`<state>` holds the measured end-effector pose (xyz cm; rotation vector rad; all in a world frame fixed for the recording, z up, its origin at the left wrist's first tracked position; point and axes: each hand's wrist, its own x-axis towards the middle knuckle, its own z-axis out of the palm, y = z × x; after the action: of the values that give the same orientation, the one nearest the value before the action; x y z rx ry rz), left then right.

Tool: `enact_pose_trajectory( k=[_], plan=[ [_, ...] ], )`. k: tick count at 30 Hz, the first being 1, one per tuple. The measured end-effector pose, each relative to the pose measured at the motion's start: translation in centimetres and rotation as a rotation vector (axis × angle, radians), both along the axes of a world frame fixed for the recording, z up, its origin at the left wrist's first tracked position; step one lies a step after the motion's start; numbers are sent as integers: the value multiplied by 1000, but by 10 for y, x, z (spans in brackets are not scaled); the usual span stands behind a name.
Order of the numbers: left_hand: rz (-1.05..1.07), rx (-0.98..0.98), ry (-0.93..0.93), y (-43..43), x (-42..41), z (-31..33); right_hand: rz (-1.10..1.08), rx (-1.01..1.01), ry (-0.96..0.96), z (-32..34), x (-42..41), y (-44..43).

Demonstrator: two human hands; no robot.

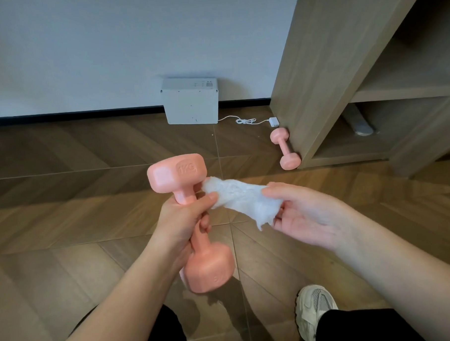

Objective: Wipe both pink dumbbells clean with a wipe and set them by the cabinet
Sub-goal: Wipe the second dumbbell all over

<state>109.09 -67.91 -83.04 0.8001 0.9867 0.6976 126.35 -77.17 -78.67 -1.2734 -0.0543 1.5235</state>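
One pink dumbbell [285, 150] lies on the floor [89, 150] right against the cabinet [317, 76], so that half looks finished, judging by where it sits. The second dumbbell [209, 269] is up in the air, the left hand [185, 221] wrapped around its handle, while the right hand [300, 213] pinches a white wipe [243, 199] stretched across to the neck under the top head. Left to do, I'd say: finish wiping this one and set it down beside its partner.
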Motion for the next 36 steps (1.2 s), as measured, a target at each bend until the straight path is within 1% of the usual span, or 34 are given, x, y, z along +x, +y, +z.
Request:
enact_pose_trajectory(
  k=[2, 4, 10, 11, 13, 15, 16, 17, 18, 20, 21, 22, 23, 25, 27, 31, 33, 36],
  plan=[
    [-9, 21, 14, 1, 0, -1, -17, 54, 67, 0, -6, 1],
    [-22, 41, 9, 1, -1, -3, -42, 75, 92, -2, -11, 2],
    [-34, 58, 19, 5, -3, -8, 133, -32, -21, -1, -18, 2],
    [-32, 60, 24, 5, -3, -9, 112, -32, -30, -2, -19, 1],
    [-29, 71, 42, 5, -3, -10, -8, 17, -24, -2, -18, 1],
    [-34, 96, 86, 5, -3, -12, -112, 142, -70, 1, -15, 2],
    [-41, 109, 125, 4, -4, -13, -121, 223, -160, 5, -13, 2],
    [-55, 127, 174, 4, -4, -14, -104, 287, -311, 8, -12, 2],
    [-74, 150, 222, 2, -4, -14, -67, 299, -515, 12, -12, 2],
    [-107, 197, 269, -4, -1, -13, -38, 261, -949, 16, -13, 3],
    [-108, 206, 277, -8, 1, -12, -12, 311, -1096, 17, -15, 3],
    [-99, 205, 282, -12, 4, -10, 50, 381, -1180, 16, -19, 3],
    [-82, 203, 284, -16, 5, -9, 146, 439, -1210, 12, -23, 2],
    [-79, 204, 283, -20, 7, -7, 364, 490, -1183, 5, -33, -2],
    [-108, 227, 282, -20, 5, -5, 475, 483, -1133, 4, -36, -3],
    [-162, 451, 379, -20, 4, -7, 474, 408, -1054, 7, -29, 3],
    [-138, 461, 388, -19, 5, -9, 500, 456, -1067, 6, -30, -1],
    [-102, 401, 364, -16, 3, -11, 522, 521, -1091, 2, -34, -7]
  ],
)
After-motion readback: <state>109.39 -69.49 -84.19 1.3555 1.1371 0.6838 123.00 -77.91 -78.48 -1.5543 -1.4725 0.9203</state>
